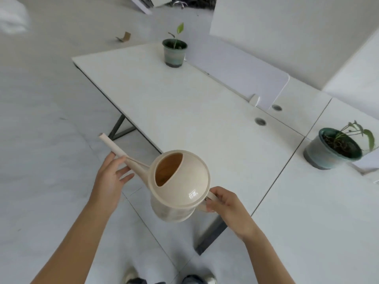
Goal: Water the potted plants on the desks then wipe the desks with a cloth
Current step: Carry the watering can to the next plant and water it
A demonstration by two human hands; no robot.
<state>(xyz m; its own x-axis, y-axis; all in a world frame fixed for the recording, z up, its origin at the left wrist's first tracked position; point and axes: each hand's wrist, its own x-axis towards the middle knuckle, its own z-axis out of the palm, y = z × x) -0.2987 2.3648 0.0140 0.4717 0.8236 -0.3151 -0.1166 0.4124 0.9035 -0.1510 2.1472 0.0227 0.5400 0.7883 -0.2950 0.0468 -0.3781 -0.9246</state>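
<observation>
I hold a cream plastic watering can [180, 185] in the air just in front of the near edge of a white desk [184, 111]. My right hand [227, 208] grips its handle. My left hand [111, 177] supports the long spout from below with straight fingers; the spout points up and to the left. One potted plant [174, 51] with a small green shoot stands at the desk's far end. A second potted plant [336, 148] with drooping leaves sits on the adjoining desk [307, 222] at the right. No cloth is in view.
A white divider screen [246, 76] runs along the back of the desk, with two round cable holes [260, 121] near it. Grey desk legs [209, 236] stand below. A small piece of cardboard [125, 36] lies on the floor far left. My shoes show at the bottom.
</observation>
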